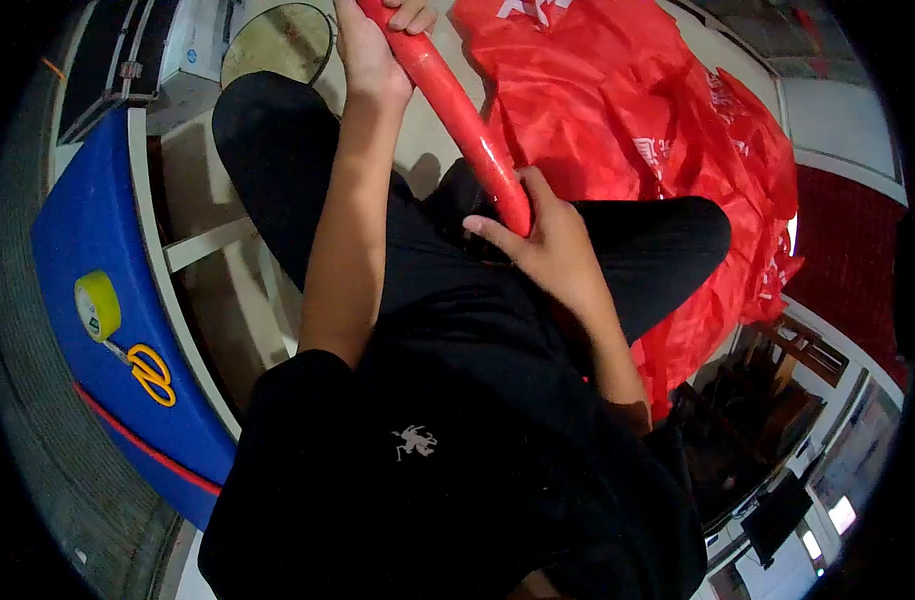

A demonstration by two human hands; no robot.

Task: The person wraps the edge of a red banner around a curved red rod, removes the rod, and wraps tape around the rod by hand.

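Observation:
A long, slim red roll (461, 110) with a shiny surface runs slantwise above my lap. Near its upper end, my left hand (383, 50) has its fingers wrapped round it; the tip there is cut off by the frame's edge. My right hand (548, 230) grips the lower end, thumb on one side and fingers partly hidden behind. Beside the roll, a crumpled red sheet (598, 95) with white printed characters spreads over the floor and past my right knee.
On the left, a blue-topped bench (88, 215) bears a roll of yellow tape (98, 305), yellow-handled scissors (152, 375) and a thin red strip (143, 445). A round lid-like object (278, 45) and a white box (193, 50) sit at upper left. Dark wooden furniture (753, 410) stands at right.

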